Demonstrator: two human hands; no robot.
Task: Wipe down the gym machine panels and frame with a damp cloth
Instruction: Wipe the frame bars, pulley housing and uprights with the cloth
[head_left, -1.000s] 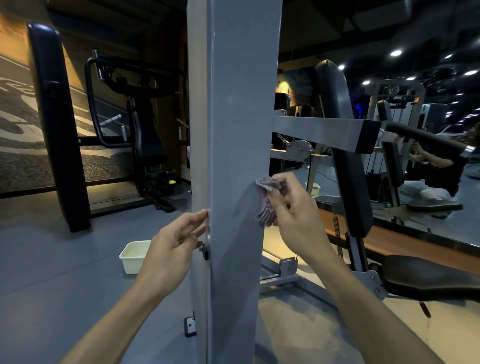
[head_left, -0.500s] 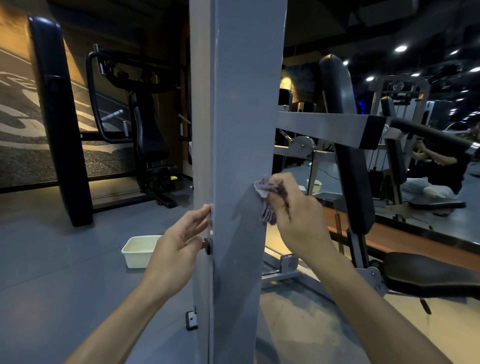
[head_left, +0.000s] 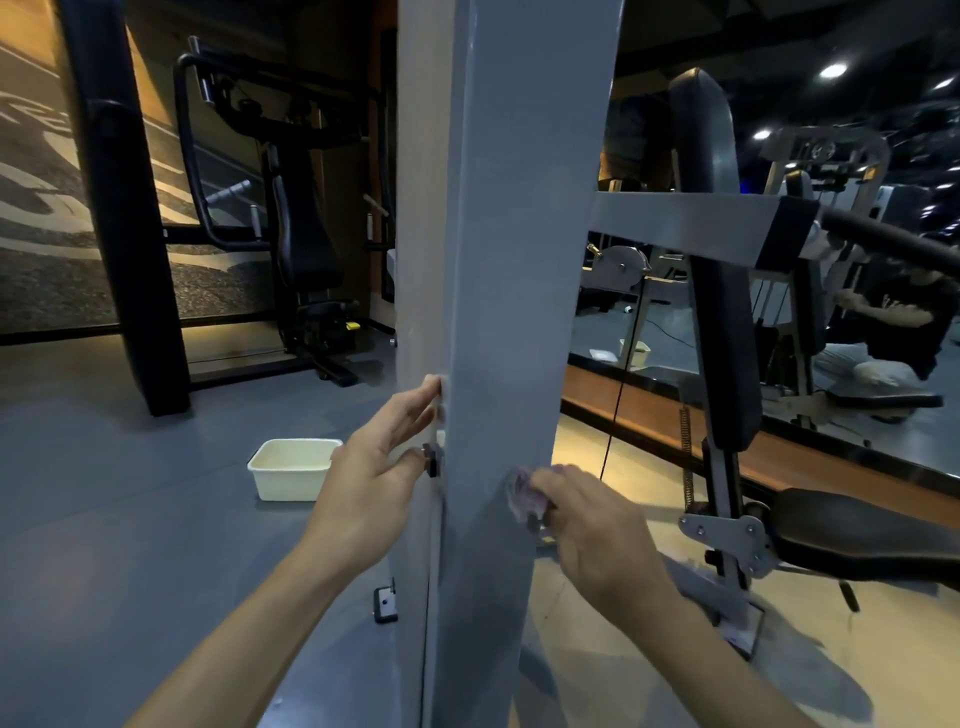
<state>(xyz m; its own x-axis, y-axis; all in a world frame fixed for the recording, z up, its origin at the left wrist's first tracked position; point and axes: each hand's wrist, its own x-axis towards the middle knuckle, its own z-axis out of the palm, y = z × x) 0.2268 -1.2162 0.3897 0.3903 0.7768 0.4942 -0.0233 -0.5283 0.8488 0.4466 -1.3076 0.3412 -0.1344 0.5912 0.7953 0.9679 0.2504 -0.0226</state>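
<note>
**Cloth hand drops down the grey panel**

Since half a second ago the right hand (head_left: 587, 525) has slid downward along the grey upright panel (head_left: 524, 260), from about the height of the left fingertips to a spot below them, level with the small black knob (head_left: 431, 460) on the panel's edge. Its outline is smeared with motion. The fingers are curled around a bunched purplish cloth (head_left: 524, 496), which shows only as a crumpled tuft at the fingertips and is pressed against the panel's right-hand face near its edge. How tightly the thumb closes on the cloth cannot be made out through the blur.

Meanwhile the left hand (head_left: 379, 478) has stayed roughly where it was, on the panel's left edge. Its fingers (head_left: 415, 405) are nearly straight and slightly spread, the tips touching the pale corner of the panel just above the knob, while the thumb reaches toward the knob itself. It holds nothing.

Behind the left hand a white plastic tub (head_left: 293, 467) sits on the grey floor (head_left: 104, 519), well apart from the panel's foot. A grey crossbeam (head_left: 685, 223) juts rightward from the panel, with a black padded backrest (head_left: 711, 260) behind it and a black seat pad (head_left: 872, 535) lower right. Farther left stands another dark exercise machine (head_left: 291, 208) against the wall
</note>
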